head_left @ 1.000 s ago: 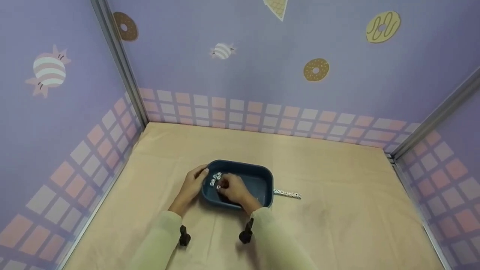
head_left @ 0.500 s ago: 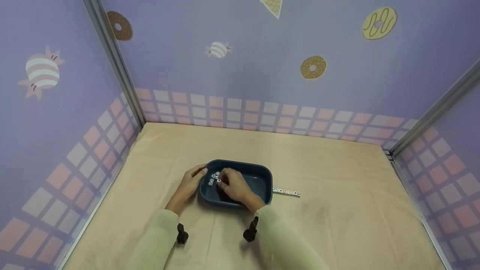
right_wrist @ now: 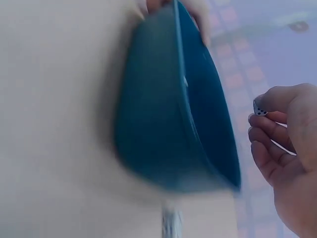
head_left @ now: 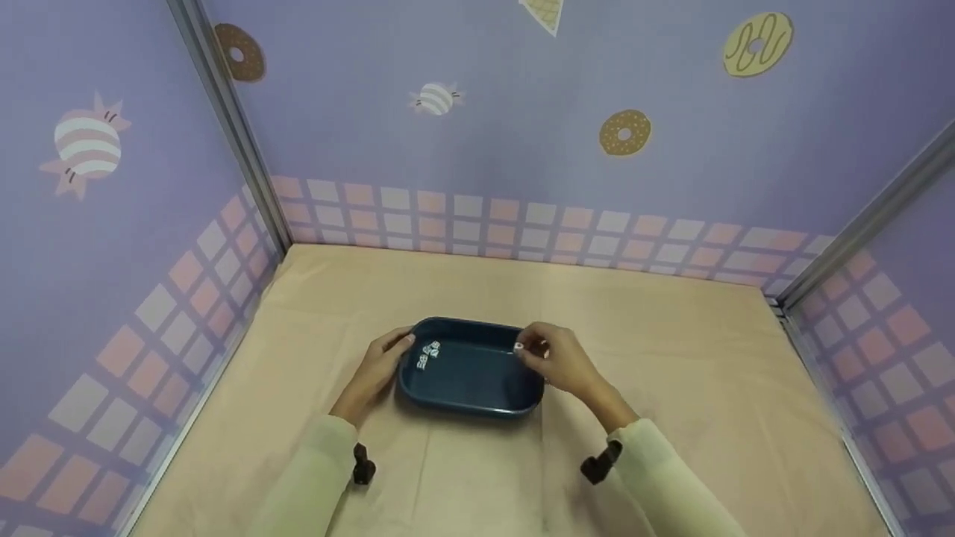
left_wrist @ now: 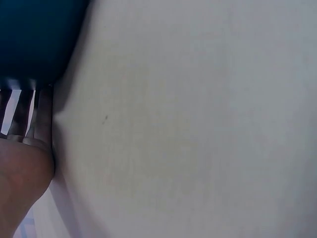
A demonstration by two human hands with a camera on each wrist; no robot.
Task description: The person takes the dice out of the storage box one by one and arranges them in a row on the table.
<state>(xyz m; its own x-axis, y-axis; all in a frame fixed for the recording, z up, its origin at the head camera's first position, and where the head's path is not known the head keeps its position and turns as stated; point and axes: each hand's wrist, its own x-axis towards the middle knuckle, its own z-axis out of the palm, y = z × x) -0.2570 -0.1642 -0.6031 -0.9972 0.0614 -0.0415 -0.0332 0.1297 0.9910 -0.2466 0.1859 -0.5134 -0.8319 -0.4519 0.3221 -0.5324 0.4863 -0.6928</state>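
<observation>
A dark blue rectangular dish (head_left: pixel 477 377) stands on the cloth, with several white dice (head_left: pixel 427 353) lying loose at its left end. My left hand (head_left: pixel 380 365) grips the dish's left side, thumb at the rim and fingers along the outer wall; the left wrist view shows these fingers (left_wrist: pixel 43 114) against the dish. Over the right rim, my right hand (head_left: pixel 563 362) pinches one die (right_wrist: pixel 260 110) with black dots between thumb and forefinger. Its other fingers are curled beneath, in the right wrist view. A row of dice (right_wrist: pixel 171 223) lies just beyond the dish's right end, hidden behind my hand in the head view.
A pale cloth (head_left: pixel 694 373) covers the table. Purple walls (head_left: pixel 507 119) with sweets and check patterns enclose it at the back and both sides, with metal posts (head_left: pixel 242 134) at the corners.
My right hand has picked a die from the left end of the dish and carried it right, up over the right rim. The left hand stays on the dish.
</observation>
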